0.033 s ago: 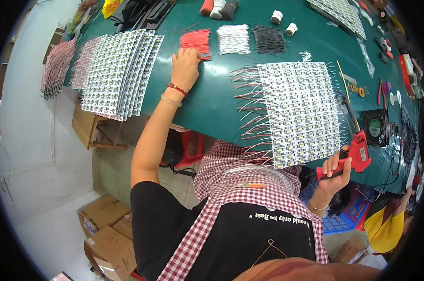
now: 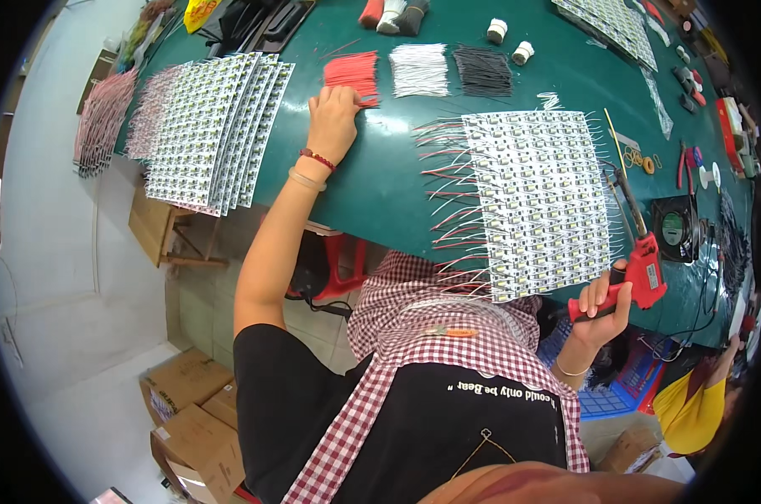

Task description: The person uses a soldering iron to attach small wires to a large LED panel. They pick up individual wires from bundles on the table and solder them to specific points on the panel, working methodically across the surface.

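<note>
My left hand (image 2: 333, 119) is closed at the near end of a bundle of red wires (image 2: 352, 74), its fingers curled; a few wire ends stick out beside them. My right hand (image 2: 603, 312) grips a red soldering gun (image 2: 647, 273) by its handle, with the metal barrel pointing away over the table. Left of the gun lies a white circuit board panel (image 2: 536, 202) with rows of small components. Red, black and white wires stick out from the panel's left edge, and thin white ones from its right.
White wires (image 2: 419, 70) and black wires (image 2: 483, 71) lie beside the red ones. Stacked wired panels (image 2: 200, 134) stand at left. A small fan (image 2: 675, 228), pliers (image 2: 685, 170) and a white spool (image 2: 710, 175) sit at right. A co-worker's yellow sleeve (image 2: 690, 412) shows lower right.
</note>
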The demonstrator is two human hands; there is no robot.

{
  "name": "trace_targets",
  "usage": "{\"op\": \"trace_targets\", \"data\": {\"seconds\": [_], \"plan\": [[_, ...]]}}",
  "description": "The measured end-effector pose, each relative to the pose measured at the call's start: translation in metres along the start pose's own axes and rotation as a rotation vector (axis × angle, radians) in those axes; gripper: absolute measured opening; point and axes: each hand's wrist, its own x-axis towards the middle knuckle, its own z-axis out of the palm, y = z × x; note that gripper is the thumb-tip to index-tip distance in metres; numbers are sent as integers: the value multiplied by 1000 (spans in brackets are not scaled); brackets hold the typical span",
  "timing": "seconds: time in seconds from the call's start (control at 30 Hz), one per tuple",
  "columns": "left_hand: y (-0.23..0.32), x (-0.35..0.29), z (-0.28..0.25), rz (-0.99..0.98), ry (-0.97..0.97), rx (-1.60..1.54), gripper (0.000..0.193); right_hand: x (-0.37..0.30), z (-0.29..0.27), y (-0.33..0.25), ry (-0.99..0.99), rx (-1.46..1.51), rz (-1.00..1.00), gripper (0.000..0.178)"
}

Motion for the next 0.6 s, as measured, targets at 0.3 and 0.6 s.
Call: {"op": "trace_targets", "data": {"seconds": [0.3, 0.6], "plan": [[26, -13, -31, -605, 112, -1119, 15, 3, 2, -4, -18, -6, -9, 34], [60, -37, -20, -607, 169, -1368, 19, 8, 10, 0, -44, -17, 28, 34]]}}
